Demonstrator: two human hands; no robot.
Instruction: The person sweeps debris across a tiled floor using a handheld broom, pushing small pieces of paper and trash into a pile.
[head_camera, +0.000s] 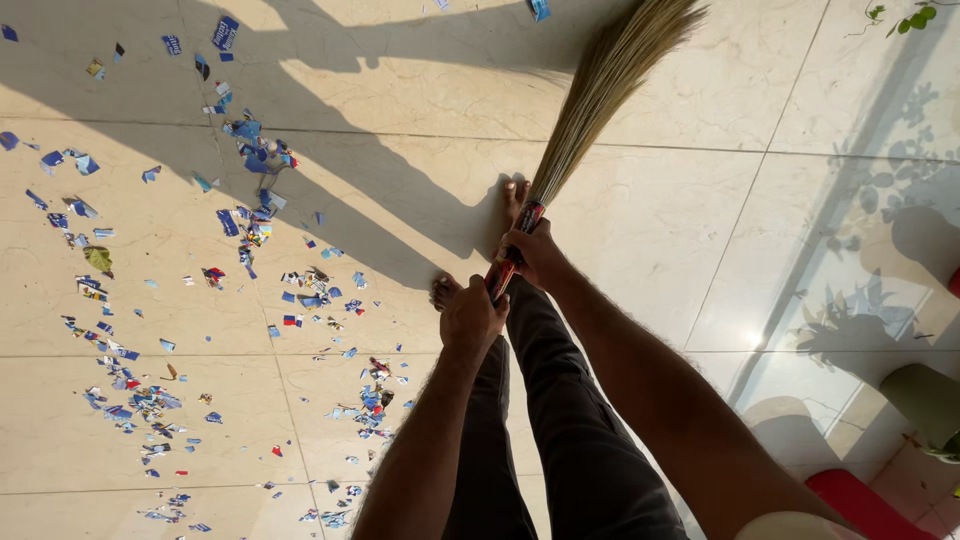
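Broom (600, 90): light, with soft springy bristles fanned above the tiled floor (680, 230). Your left hand (472, 318) and right hand (535, 250) are both clenched on its stiff, wrapped handle — the firmest hold.

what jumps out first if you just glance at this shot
A long straw-coloured grass broom slants up the middle, its red-wrapped handle gripped by both hands, the left hand below the right hand. Left of them, torn blue, white and red paper scraps are strewn across the cream stone floor tiles, crossed by long dark shadows.
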